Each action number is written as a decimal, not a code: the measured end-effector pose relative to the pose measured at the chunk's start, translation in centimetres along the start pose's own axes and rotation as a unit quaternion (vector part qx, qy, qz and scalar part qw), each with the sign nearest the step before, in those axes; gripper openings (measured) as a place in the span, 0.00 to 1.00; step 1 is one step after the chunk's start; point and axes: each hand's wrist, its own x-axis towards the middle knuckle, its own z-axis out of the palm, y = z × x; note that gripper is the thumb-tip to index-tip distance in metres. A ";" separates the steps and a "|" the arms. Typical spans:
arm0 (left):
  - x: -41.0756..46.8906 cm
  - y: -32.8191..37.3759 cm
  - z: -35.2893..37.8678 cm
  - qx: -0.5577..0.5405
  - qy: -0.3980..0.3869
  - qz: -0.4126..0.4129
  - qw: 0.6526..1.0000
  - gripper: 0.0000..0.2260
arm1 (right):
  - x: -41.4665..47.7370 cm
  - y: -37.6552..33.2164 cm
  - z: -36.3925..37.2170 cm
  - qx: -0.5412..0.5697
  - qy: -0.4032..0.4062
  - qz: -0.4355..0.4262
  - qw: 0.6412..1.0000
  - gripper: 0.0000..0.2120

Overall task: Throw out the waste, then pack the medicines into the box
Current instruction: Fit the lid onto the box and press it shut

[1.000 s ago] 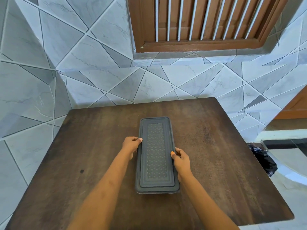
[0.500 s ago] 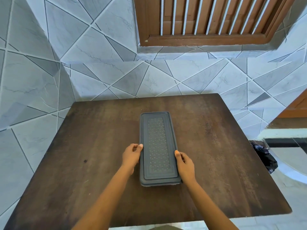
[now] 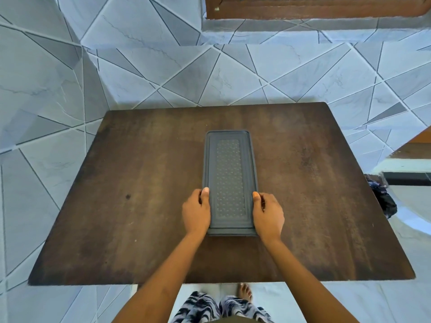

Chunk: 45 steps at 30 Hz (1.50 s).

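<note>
Long dark grey lidded plastic box (image 3: 229, 173) lengthwise ahead on brown wooden table (image 3: 116, 206); left hand (image 3: 196, 210), right hand (image 3: 268, 214) clamping near-end sides, equally close.

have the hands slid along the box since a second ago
Yes. Both the left hand and right hand have slid toward the near end of the box, judged against its edges.

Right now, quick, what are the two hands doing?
Left hand: closed on the left edge of the grey lidded box.
Right hand: closed on the box's right edge.
</note>
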 end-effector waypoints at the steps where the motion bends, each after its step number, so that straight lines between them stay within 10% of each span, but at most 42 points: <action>1: -0.1 0.0 0.0 0.009 0.001 0.002 1.000 0.15 | 0.0 0.1 0.0 0.000 0.001 0.000 1.000 0.14; 17: 5.5 1.7 0.1 -0.012 -0.157 -0.055 0.986 0.19 | 4.8 -1.6 1.2 0.162 -0.091 0.116 0.976 0.19; 45: 13.8 2.3 1.9 -0.081 -0.191 -0.043 0.977 0.18 | 12.9 -0.7 3.0 0.283 -0.130 0.027 0.950 0.14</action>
